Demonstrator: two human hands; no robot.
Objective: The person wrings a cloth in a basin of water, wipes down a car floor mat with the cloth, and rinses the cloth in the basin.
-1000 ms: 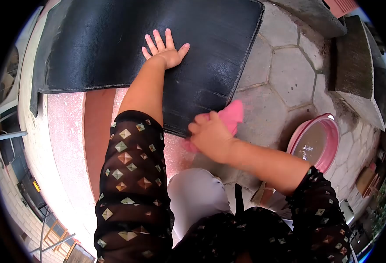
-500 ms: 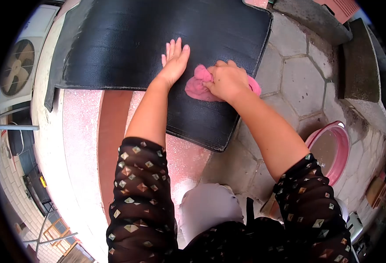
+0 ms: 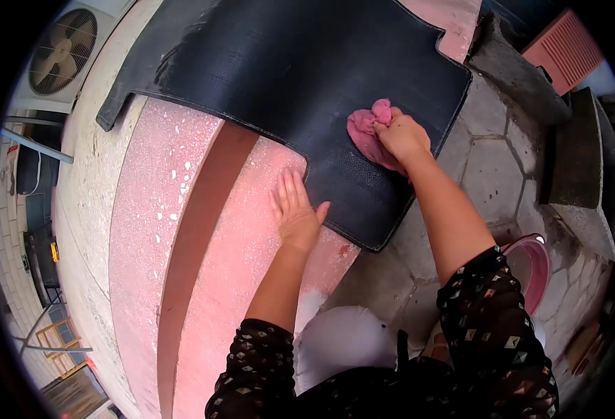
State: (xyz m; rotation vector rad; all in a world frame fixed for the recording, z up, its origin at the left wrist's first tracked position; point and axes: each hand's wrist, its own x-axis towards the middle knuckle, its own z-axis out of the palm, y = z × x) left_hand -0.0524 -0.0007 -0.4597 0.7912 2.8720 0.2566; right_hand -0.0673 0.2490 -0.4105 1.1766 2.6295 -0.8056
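At right, right hand (image 3: 406, 138) is clutching pink cloth (image 3: 363, 134) on black leatherette mat (image 3: 286, 70). Left hand (image 3: 298, 223) is lying thumb-spread on terrazzo (image 3: 230, 265).

The mat (image 3: 286, 63) is black and the cloth (image 3: 367, 136) dusty pink. The ledge (image 3: 234, 237) is pink, flecked with white, with a reddish-brown stripe (image 3: 197, 241) along it. Black sleeves (image 3: 492, 321) carry a pattern of pale and brown diamonds. The paving (image 3: 492, 167) is grey, in hexagons; the basin (image 3: 542, 269) is pink.
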